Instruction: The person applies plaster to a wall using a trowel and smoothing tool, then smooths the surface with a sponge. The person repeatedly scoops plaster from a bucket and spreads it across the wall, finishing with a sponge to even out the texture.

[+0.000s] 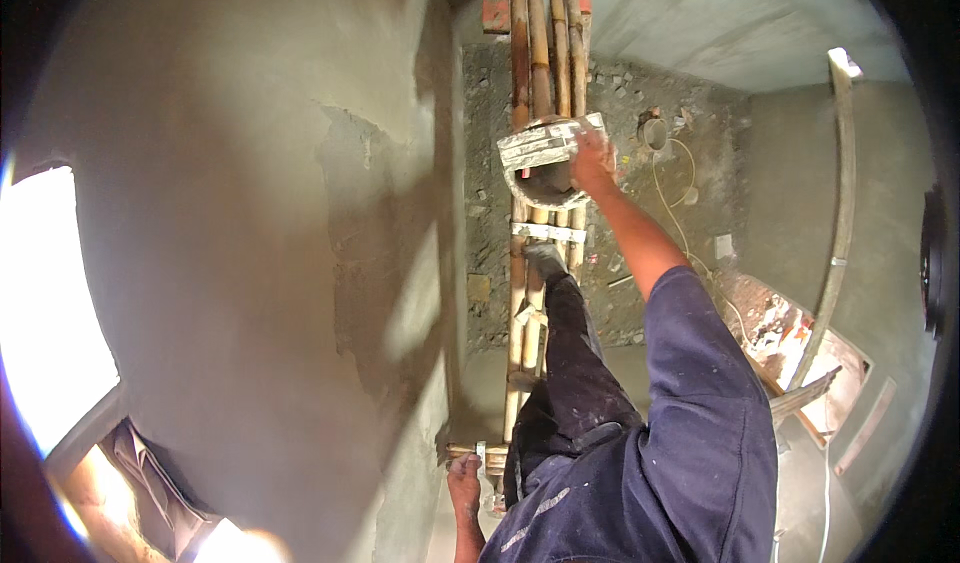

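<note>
My right hand (592, 160), arm stretched forward, grips the right end of a whitish, plaster-crusted board (545, 144). This board lies over the far part of the opening of a round, mortar-smeared bucket (548, 200); the bucket's dark inside shows in front of it. Under the bucket run several bamboo poles (540, 48) tied side by side as a walkway. Low on the left, my left hand (465, 471) is closed beside the wall, at the end of a short bamboo crosspiece (465, 450). A narrow pale strip stands by its fingers, and what they hold is unclear.
A plastered wall (230, 263) with a darker patch rises close on the left. My shoe (545, 260) rests on the poles by a pale crossband. Below lies a rubble-strewn floor (625, 113) with a small round container (655, 133) and cable. A long pole (840, 193) leans at right.
</note>
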